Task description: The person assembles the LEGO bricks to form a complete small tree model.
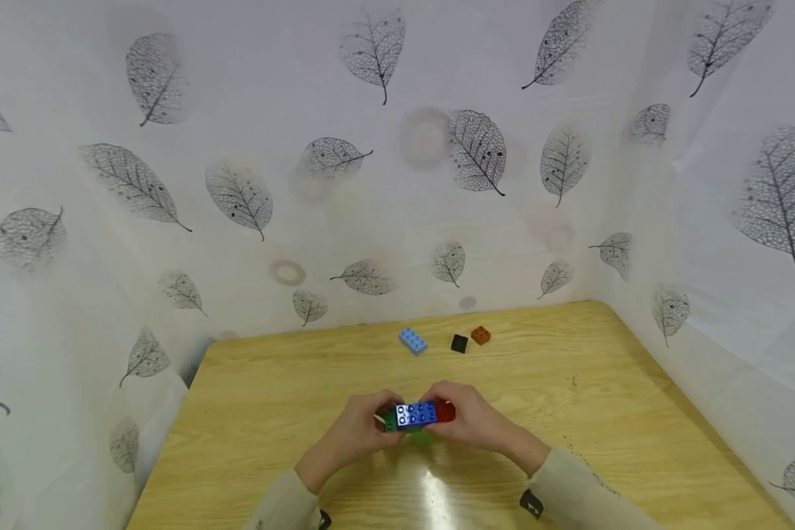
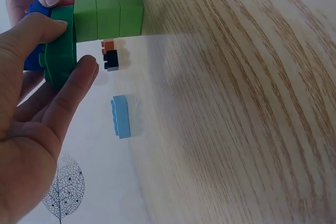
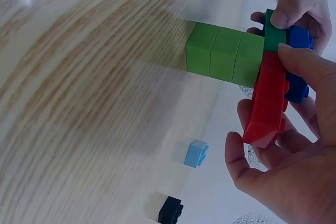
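Observation:
Both hands meet over a toy-brick build near the middle of the table. At its bottom is a column of light green bricks (image 3: 226,53), its base right at the tabletop. A dark green brick (image 2: 62,56) and a red brick (image 3: 266,98) lie side by side above the column, under a blue brick (image 1: 416,414) whose studs face up. My left hand (image 1: 361,423) pinches the dark green brick between thumb and fingers. On the other side my right hand (image 1: 473,419) grips the red brick, its thumb by the seam with the dark green one.
Toward the back of the wooden table (image 1: 271,383) lie a light blue brick (image 1: 413,340), a small black brick (image 1: 459,343) and an orange-brown brick (image 1: 481,335). A white sheet with leaf prints (image 1: 397,199) hangs behind the table and along its sides.

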Demonstrator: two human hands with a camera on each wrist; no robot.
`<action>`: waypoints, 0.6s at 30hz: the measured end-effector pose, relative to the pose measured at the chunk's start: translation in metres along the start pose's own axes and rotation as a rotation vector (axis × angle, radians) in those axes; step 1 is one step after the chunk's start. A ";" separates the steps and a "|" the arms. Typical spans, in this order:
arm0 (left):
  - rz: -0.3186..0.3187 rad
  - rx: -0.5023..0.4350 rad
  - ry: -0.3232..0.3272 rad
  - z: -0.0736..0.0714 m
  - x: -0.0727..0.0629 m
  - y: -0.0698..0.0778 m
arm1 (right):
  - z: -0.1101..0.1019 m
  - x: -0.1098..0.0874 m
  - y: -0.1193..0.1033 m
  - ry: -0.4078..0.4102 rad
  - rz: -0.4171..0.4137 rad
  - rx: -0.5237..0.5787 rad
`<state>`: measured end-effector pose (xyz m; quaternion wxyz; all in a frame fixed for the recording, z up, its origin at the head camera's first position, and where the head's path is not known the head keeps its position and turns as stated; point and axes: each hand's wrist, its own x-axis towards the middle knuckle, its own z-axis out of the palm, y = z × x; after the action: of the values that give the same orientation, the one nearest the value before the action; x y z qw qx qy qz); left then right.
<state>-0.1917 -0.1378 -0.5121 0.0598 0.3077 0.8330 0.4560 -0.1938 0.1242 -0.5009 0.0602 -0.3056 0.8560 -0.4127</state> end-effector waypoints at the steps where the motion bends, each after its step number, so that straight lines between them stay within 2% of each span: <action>1: 0.003 0.000 0.000 0.000 0.000 0.000 | 0.000 0.000 0.000 -0.003 -0.004 -0.005; 8: 0.000 -0.004 0.004 -0.001 0.000 0.000 | -0.002 0.004 -0.002 -0.031 -0.009 -0.034; 18: 0.035 -0.014 0.012 0.001 0.000 -0.002 | -0.006 0.005 -0.005 -0.082 0.029 -0.017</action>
<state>-0.1923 -0.1381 -0.5138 0.0490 0.3192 0.8245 0.4646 -0.1974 0.1225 -0.4925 0.0987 -0.3103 0.8605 -0.3918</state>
